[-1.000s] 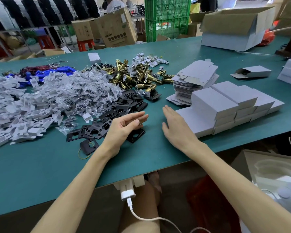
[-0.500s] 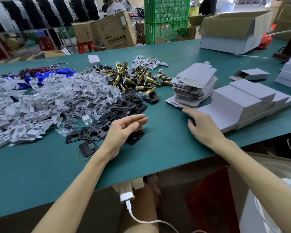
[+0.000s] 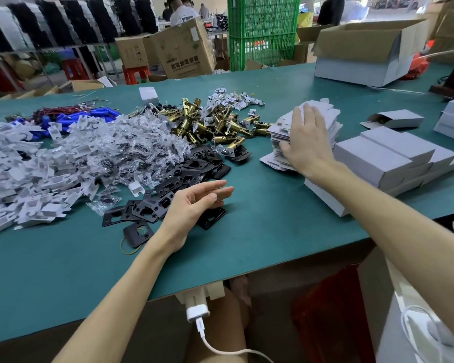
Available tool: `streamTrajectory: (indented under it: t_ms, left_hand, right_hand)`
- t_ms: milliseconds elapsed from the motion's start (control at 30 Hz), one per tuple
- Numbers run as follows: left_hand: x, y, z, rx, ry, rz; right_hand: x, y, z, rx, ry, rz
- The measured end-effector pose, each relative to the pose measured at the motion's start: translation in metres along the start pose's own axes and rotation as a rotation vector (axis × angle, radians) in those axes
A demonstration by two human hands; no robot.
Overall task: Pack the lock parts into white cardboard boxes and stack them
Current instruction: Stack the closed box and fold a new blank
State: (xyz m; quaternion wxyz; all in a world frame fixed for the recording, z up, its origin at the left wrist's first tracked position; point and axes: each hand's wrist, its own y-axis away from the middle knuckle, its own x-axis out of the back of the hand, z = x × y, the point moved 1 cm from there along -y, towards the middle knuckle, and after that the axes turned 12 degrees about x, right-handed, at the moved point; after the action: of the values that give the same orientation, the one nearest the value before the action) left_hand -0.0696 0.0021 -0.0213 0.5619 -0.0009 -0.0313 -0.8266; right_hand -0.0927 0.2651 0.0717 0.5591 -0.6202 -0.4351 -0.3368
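Observation:
My right hand point(image 3: 306, 138) lies flat on top of a stack of flattened white box blanks point(image 3: 330, 119), fingers straight, thumb at the stack's near side. My left hand point(image 3: 194, 205) hovers relaxed and empty over black metal strike plates point(image 3: 189, 174). Behind them lie brass latch bolts point(image 3: 207, 124), bagged screws point(image 3: 131, 145) and white plastic pieces point(image 3: 19, 179). Closed white cardboard boxes point(image 3: 393, 158) are stacked in rows at the right.
A green table point(image 3: 260, 231) holds everything. One half-folded white box point(image 3: 396, 119) lies at the far right, a large open carton point(image 3: 364, 53) behind it. Blue parts with red wires point(image 3: 71, 113) sit at the back left. A white charger point(image 3: 197, 310) hangs at the near edge.
My right hand has moved away from the table by the packed boxes, forward and up onto the stack of flat blanks. My left hand has stayed in place.

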Motion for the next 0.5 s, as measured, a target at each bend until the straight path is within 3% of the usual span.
streamTrajectory:
  t_ms: [67, 133, 367, 500]
  left_hand:
    - [0.0, 0.0, 0.0, 0.007, 0.008, 0.002]
    - [0.0, 0.001, 0.0, 0.01, 0.012, 0.002]
    - [0.0, 0.0, 0.0, 0.004, -0.006, -0.012]
    - [-0.001, 0.0, 0.0, 0.015, 0.001, 0.007]
  right_hand:
    - [-0.001, -0.011, 0.005, -0.073, 0.072, -0.127]
    - [0.0, -0.009, 0.008, -0.056, 0.13, -0.123]
    - [-0.001, 0.022, 0.017, 0.078, 0.102, 0.097]
    - [0.009, 0.043, -0.014, 0.427, -0.111, 0.401]
